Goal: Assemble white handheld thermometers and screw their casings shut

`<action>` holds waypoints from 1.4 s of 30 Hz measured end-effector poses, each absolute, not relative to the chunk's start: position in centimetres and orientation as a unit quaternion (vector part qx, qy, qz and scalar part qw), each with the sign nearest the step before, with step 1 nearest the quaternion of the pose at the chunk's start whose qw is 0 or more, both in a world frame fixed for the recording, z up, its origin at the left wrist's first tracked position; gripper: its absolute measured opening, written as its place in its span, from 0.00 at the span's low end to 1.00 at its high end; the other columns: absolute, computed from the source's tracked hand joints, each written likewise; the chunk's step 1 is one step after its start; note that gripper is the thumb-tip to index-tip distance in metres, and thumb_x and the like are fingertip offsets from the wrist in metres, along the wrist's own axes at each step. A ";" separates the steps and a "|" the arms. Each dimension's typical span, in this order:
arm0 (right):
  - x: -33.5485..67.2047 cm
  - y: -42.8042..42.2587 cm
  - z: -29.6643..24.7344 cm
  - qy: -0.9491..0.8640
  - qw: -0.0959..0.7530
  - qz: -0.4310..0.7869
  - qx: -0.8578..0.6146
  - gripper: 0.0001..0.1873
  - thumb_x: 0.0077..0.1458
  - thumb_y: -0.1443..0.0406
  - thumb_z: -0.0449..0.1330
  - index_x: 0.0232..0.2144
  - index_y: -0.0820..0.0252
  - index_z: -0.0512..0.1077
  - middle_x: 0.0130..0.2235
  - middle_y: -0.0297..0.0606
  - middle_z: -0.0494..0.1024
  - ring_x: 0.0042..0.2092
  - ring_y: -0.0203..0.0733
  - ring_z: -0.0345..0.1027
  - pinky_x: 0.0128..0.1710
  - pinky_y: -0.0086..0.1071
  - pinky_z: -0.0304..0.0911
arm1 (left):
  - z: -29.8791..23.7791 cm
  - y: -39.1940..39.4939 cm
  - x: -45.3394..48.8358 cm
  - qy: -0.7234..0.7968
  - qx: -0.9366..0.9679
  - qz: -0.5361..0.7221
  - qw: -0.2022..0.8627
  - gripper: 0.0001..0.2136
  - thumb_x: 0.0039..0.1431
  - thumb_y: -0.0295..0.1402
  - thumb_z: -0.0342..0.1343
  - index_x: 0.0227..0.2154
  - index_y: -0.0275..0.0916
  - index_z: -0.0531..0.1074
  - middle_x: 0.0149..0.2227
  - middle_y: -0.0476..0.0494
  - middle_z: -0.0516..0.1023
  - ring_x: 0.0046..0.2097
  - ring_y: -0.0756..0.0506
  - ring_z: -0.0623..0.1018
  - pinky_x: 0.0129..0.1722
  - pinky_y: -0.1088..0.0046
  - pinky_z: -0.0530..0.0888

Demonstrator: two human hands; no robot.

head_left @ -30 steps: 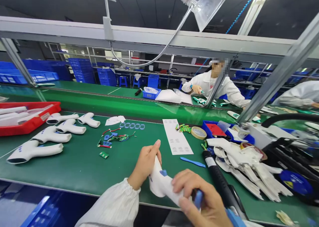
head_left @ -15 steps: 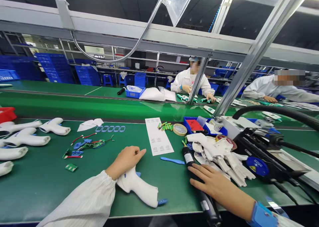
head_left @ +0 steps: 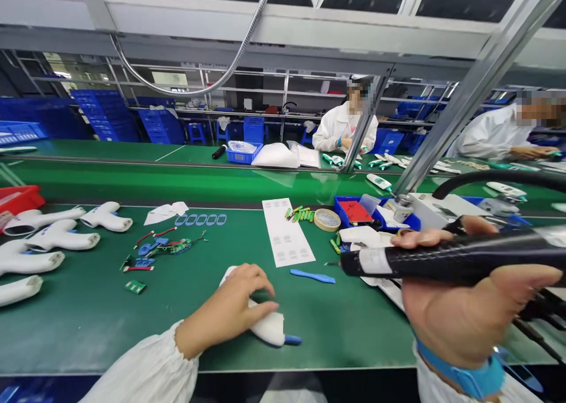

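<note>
My left hand [head_left: 230, 306] lies curled over a white thermometer-gun housing [head_left: 265, 326] on the green mat, pressing it down near the front edge; a blue trigger tip [head_left: 292, 340] sticks out at its lower end. My right hand [head_left: 464, 309] is raised at the right and grips a black electric screwdriver [head_left: 446, 260], held level with its tip pointing left. A blue wrist strap [head_left: 464, 373] circles that wrist.
Several white gun housings [head_left: 57, 238] lie at the left by a red tray [head_left: 20, 198]. Small circuit boards and wires [head_left: 163, 248], blue rings [head_left: 200, 220], a label sheet [head_left: 287, 240], a blue pry tool [head_left: 312, 276], a tape roll [head_left: 327, 220] and a blue bin [head_left: 354, 211] sit mid-table. Other workers sit across the conveyor.
My right hand has picked the black screwdriver up off the mat and lifted it. My left hand has laid the white housing down and now covers it.
</note>
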State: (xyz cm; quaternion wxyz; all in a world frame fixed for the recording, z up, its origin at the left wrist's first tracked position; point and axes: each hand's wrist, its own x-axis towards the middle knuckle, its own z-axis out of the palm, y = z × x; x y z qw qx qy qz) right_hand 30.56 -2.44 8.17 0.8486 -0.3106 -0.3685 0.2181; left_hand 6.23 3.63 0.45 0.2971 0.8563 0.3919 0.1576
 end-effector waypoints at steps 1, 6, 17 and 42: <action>29.5 -2.3 8.5 -0.368 0.843 0.249 -0.303 0.24 0.46 0.42 0.59 0.36 0.52 0.69 0.22 0.30 0.68 0.26 0.39 0.64 0.32 0.36 0.65 | 0.4 2.8 6.4 0.377 0.861 0.154 0.304 0.07 0.55 0.39 0.55 0.35 0.44 0.72 0.40 0.46 0.71 0.45 0.43 0.68 0.46 0.66 0.63; 25.7 -2.2 8.3 -0.417 0.773 0.382 -0.289 0.29 0.45 0.37 0.51 0.34 0.53 0.67 0.19 0.31 0.68 0.20 0.39 0.60 0.21 0.33 0.57 | -0.3 0.1 6.7 0.379 0.854 0.191 0.300 0.14 0.53 0.43 0.58 0.41 0.44 0.71 0.44 0.43 0.70 0.47 0.40 0.67 0.49 0.62 0.62; 23.3 -2.1 7.4 -0.434 0.747 0.425 -0.272 0.27 0.46 0.41 0.54 0.37 0.55 0.66 0.22 0.32 0.69 0.23 0.40 0.62 0.24 0.35 0.60 | -1.6 0.2 6.9 0.377 0.822 0.320 0.283 0.08 0.59 0.35 0.53 0.31 0.45 0.77 0.40 0.42 0.74 0.44 0.40 0.69 0.46 0.59 0.65; 22.0 0.4 4.1 -0.509 0.653 0.468 -0.309 0.25 0.50 0.44 0.52 0.39 0.57 0.64 0.22 0.32 0.70 0.23 0.39 0.62 0.24 0.32 0.59 | -3.5 -0.6 5.8 0.372 0.874 0.233 0.209 0.17 0.55 0.42 0.56 0.47 0.44 0.68 0.45 0.41 0.72 0.51 0.38 0.68 0.58 0.48 0.53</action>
